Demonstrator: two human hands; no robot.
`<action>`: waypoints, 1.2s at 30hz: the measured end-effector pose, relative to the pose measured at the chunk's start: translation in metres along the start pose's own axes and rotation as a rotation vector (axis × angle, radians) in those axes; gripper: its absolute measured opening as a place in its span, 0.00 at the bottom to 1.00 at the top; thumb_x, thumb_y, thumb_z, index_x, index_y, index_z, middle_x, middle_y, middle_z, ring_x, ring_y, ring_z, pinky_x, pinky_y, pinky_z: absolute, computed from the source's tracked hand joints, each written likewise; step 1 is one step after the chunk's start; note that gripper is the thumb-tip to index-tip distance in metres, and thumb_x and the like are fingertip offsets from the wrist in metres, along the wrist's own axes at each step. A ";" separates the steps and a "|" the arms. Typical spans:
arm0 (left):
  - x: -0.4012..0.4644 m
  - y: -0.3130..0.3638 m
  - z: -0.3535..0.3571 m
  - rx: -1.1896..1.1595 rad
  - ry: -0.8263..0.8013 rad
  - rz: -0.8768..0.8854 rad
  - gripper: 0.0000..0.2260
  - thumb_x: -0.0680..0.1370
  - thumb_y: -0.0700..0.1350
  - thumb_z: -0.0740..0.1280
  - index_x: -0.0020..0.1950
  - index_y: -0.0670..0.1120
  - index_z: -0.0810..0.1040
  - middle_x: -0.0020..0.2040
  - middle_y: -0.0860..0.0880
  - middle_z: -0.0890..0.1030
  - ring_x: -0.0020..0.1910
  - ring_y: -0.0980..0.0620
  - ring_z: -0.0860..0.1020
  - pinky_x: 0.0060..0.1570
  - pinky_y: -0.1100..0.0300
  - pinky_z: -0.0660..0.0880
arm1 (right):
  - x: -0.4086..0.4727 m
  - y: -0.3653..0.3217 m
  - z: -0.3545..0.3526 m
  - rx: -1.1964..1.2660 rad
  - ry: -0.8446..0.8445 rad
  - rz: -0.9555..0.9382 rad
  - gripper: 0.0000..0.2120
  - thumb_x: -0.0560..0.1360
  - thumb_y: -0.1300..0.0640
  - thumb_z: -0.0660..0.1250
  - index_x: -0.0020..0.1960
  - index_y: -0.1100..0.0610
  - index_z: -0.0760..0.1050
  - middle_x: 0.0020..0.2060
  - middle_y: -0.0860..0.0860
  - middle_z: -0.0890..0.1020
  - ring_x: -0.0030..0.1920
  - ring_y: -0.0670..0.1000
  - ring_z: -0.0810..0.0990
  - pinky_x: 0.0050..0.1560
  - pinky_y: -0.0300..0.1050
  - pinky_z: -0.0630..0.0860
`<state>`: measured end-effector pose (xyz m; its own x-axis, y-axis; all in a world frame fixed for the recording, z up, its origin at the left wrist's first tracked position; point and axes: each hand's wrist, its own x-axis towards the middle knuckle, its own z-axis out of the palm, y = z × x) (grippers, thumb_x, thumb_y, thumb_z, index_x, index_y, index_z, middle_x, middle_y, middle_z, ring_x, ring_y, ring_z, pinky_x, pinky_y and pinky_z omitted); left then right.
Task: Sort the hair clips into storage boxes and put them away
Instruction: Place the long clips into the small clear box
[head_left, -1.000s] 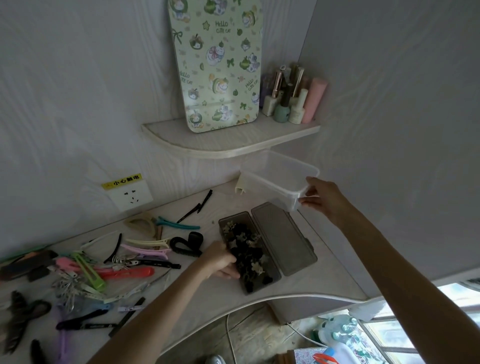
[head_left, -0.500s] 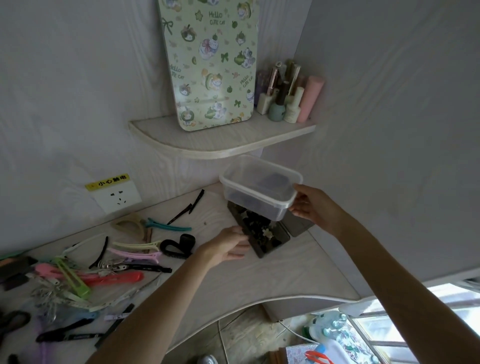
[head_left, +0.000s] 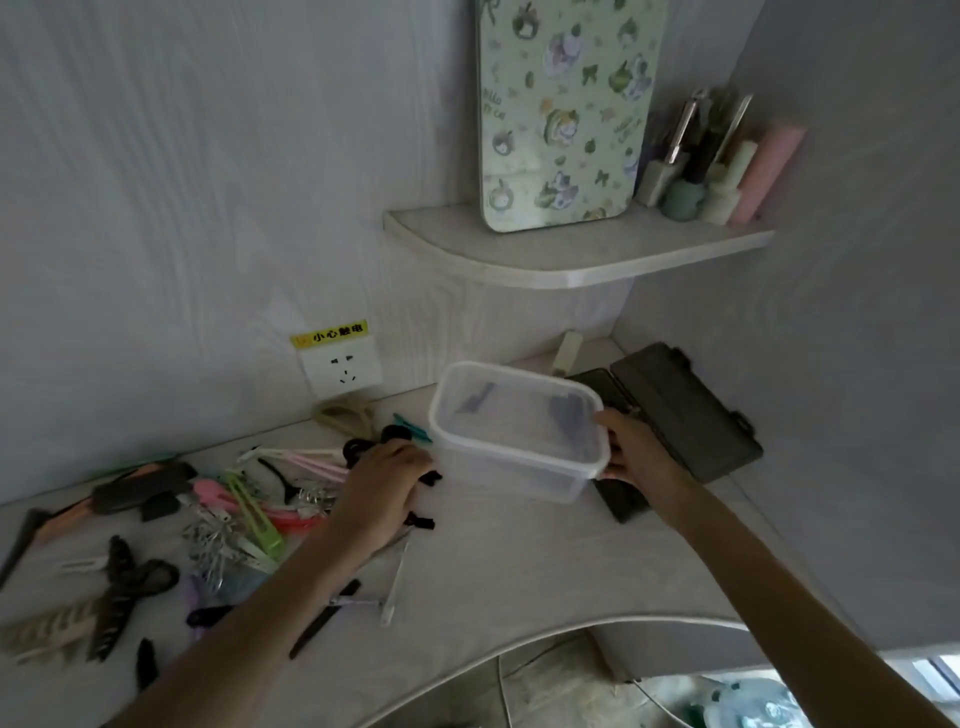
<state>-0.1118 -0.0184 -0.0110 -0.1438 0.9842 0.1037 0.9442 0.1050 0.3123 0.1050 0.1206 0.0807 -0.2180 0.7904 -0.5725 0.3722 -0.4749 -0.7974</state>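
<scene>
- Right hand (head_left: 636, 457) gripping the near right corner of the clear storage box (head_left: 519, 431), fingers curled round its rim; box open-topped, carried or just touching down on the desk (head_left: 519, 561), which of the two not clear from this view.
- Left hand (head_left: 387, 480) palm down on the desk beside the box, fingers curled over a few black hair clips (head_left: 423, 522); a firm grip on any one of them impossible to confirm, since the fingertips hide the contact.
- Rest of the hair clips in a loose pile (head_left: 234, 519) to the left of that hand: pink, green, silver and dark ones tangled together.
- Dark flat case (head_left: 680, 410) lying open behind and to the right of the clear box, partly covered by it.
- Likely step in hand: bringing the empty box next to the pile and starting to fill it.
- Best done by setting the box flat and just beside the clips, clear of the dark case so neither tips.
- Worth keeping the right hand on the rim while loading, as so light a box probably slides easily.
- Better to lift clips out by kind than to scoop, given how the silver ones interlock.
- Care needed near the desk's curved front edge, where stray clips could roll off.
</scene>
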 end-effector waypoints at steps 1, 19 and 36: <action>0.000 -0.009 -0.001 0.005 0.038 0.017 0.15 0.66 0.33 0.72 0.51 0.44 0.82 0.49 0.47 0.83 0.51 0.45 0.80 0.51 0.55 0.75 | 0.005 0.006 0.004 -0.008 0.014 -0.007 0.14 0.79 0.58 0.57 0.62 0.62 0.71 0.51 0.59 0.76 0.47 0.56 0.74 0.40 0.46 0.74; -0.112 0.037 0.014 -0.353 0.674 -0.176 0.10 0.81 0.49 0.57 0.54 0.50 0.77 0.44 0.55 0.81 0.38 0.57 0.78 0.34 0.65 0.70 | -0.017 0.123 0.014 -0.072 0.042 -0.378 0.08 0.79 0.53 0.57 0.52 0.58 0.68 0.38 0.54 0.74 0.39 0.53 0.75 0.40 0.46 0.74; -0.084 0.086 0.039 -0.922 0.120 -0.386 0.12 0.77 0.51 0.64 0.57 0.48 0.74 0.49 0.53 0.80 0.46 0.56 0.78 0.40 0.63 0.72 | -0.029 0.119 0.002 -0.635 0.015 -0.510 0.19 0.79 0.44 0.55 0.52 0.59 0.74 0.39 0.52 0.78 0.34 0.48 0.75 0.33 0.39 0.70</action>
<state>-0.0072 -0.0864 -0.0297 -0.4679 0.8801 -0.0806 0.2358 0.2123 0.9483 0.1537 0.0407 0.0023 -0.4885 0.8573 -0.1623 0.6721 0.2511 -0.6966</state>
